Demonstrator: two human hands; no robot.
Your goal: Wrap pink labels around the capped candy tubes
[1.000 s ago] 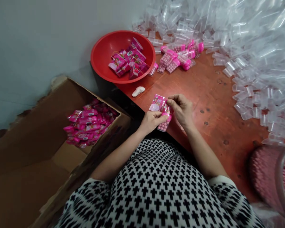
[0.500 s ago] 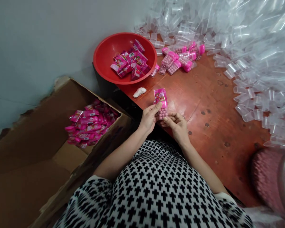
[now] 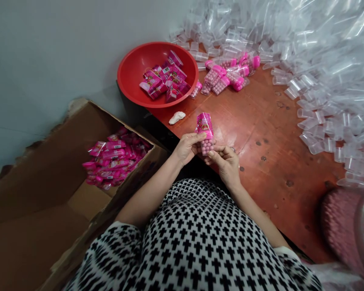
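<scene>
Between my hands, over the table's near edge, stands a small clear candy container (image 3: 207,146) filled with pink balls. A printed pink wrapper sleeve (image 3: 204,122) covers its upper end and sticks up past it. My left hand (image 3: 186,148) is closed on the container's left side, thumb across the front at the sleeve's lower edge. My right hand (image 3: 227,162) pinches the bottom corner between thumb and fingers. Some fingertips of both hands are hidden behind the container.
A red bowl (image 3: 125,83) with printed sleeves stands at the table's (image 3: 279,149) far left corner. Filled pink-capped containers (image 3: 221,85) lie beside it. Clear empty containers (image 3: 330,121) heap up on the right. A cardboard box (image 3: 87,202) holds wrapped packs; a tub (image 3: 342,226) holds pink balls.
The container has lowered very slightly in my hands and the wrapper sleeve has tilted a little. My left thumb has shifted slightly. Both hands keep their hold, and the view has moved a little.
</scene>
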